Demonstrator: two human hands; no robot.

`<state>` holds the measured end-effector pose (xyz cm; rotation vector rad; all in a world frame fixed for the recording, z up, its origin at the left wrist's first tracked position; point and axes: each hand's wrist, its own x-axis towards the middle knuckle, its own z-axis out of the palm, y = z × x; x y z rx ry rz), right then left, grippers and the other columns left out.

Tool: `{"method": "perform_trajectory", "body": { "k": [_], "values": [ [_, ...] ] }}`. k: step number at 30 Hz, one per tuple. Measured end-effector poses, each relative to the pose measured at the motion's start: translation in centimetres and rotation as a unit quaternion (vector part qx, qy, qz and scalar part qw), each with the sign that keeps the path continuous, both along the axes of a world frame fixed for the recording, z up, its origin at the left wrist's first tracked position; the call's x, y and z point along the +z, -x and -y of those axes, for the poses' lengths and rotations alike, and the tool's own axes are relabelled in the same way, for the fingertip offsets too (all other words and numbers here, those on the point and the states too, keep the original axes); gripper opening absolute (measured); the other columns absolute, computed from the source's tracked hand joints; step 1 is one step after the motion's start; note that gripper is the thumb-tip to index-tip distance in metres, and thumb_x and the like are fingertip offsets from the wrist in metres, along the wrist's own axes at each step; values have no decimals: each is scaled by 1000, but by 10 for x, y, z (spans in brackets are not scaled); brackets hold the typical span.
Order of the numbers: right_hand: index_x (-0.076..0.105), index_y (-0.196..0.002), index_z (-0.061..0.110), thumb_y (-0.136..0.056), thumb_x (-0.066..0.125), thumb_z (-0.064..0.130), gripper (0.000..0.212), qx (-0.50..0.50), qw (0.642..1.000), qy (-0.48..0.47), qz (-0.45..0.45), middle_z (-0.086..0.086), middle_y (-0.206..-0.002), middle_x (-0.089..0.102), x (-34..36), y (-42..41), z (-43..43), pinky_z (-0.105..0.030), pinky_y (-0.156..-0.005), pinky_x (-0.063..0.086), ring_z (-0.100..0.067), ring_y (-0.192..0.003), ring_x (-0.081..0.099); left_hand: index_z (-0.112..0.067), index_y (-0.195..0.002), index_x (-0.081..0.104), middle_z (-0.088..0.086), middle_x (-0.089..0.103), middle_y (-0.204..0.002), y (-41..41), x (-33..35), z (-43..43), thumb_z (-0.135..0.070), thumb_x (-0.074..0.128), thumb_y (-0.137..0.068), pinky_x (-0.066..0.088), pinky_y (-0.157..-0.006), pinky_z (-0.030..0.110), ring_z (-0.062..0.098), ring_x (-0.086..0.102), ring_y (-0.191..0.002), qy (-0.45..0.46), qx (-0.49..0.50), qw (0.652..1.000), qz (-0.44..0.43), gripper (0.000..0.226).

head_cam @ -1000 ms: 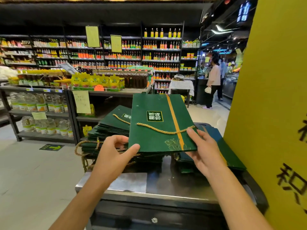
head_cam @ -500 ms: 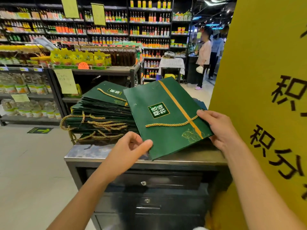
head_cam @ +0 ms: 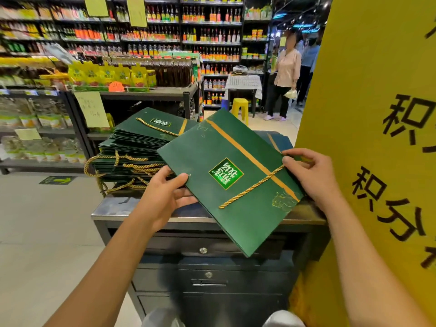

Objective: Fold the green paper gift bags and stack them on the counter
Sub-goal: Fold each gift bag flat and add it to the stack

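Swung lower, the flat dark-green paper gift bag (head_cam: 226, 185) now overhangs the steel counter (head_cam: 111, 208) beside the stack of folded green bags (head_cam: 132, 149). Pinching its side edges are the left hand (head_cam: 162, 197) and right hand (head_cam: 311, 171) (probably light, stiff card, best held by its edges).

Fingertips of the left hand (head_cam: 162, 197) tucked under the gift bag (head_cam: 212, 149); behind it, second bag (head_cam: 279, 139) mostly covered; right of it, yellow banner (head_cam: 377, 161) overruns frame.

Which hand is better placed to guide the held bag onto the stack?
Left, likely. The left hand grips the green bag at its edge beside the stack, at the left of the counter; the right hand pinches the opposite edge, farther away.
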<state>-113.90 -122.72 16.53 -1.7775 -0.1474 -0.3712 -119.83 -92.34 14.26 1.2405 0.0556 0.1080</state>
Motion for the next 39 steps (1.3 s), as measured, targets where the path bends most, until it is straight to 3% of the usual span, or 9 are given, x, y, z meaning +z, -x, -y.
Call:
{"method": "perform_trajectory", "body": {
  "k": [2,7,11,15,24,28,32,34,39],
  "values": [
    [77,-98,30,-93,73,23,10,-37,995,76,61,11,-92,76,2,-2,4,-28,-77,59,-6,-86,70,-14,-124,56,7,77,-108,7,0,4,-1,51,-102,63,-70,39,27,75,-83,3,-9,1000,14,26],
    [77,-108,22,-95,69,25,15,-113,959,196,170,12,-109,69,7,2,3,-40,-99,50,-9,-107,61,-13,-124,54,9,75,-115,21,-10,23,3,50,-101,64,-73,41,32,75,-97,70,8,997,21,29],
    [76,-110,26,-97,67,27,16,-116,941,235,215,17,-102,63,8,10,-11,-30,-94,37,-7,-103,55,-8,-123,55,16,74,-114,29,-18,42,7,52,-97,64,-75,40,34,75,-96,136,-6,991,1,29],
    [78,-108,27,-96,68,21,16,2,973,161,167,16,-98,70,1,12,-33,-13,-81,43,4,-92,61,-5,-129,53,19,73,-117,29,-27,62,6,54,-98,63,-83,40,34,73,-104,141,-10,990,-17,33],
    [77,-110,25,-97,66,15,20,74,982,149,92,14,-101,70,-37,5,-41,-15,-85,46,0,-98,62,-22,-129,53,-2,74,-116,34,-29,56,-4,75,-87,59,-91,32,11,73,-103,-83,29,996,10,51],
    [70,-96,21,-90,74,12,11,75,989,100,80,8,-89,70,-38,6,-38,-16,-79,50,-6,-85,64,-35,-145,30,-6,54,-118,24,-29,24,-16,89,-73,57,-79,17,3,66,-99,-289,101,947,96,95],
    [72,-87,22,-88,76,13,10,79,988,101,85,8,-87,72,-41,6,-36,-24,-81,54,-12,-85,67,-29,-123,64,-4,42,-115,12,-39,2,-68,77,-68,42,-92,25,15,43,-108,-567,166,770,240,68],
    [74,-87,21,-88,77,13,9,85,988,93,89,8,-87,73,-42,7,-35,-25,-82,55,-12,-85,68,-26,-120,70,2,44,-131,5,-43,-1,-69,70,-71,35,-105,33,21,39,-124,-609,142,726,287,66],
    [78,-85,22,-86,78,8,13,94,988,77,99,9,-86,76,-42,7,-35,-19,-80,53,-8,-83,69,-25,-131,67,-3,44,-155,-13,-47,2,-59,71,-81,26,-123,42,18,28,-151,-571,27,758,314,61]
  ]
}}
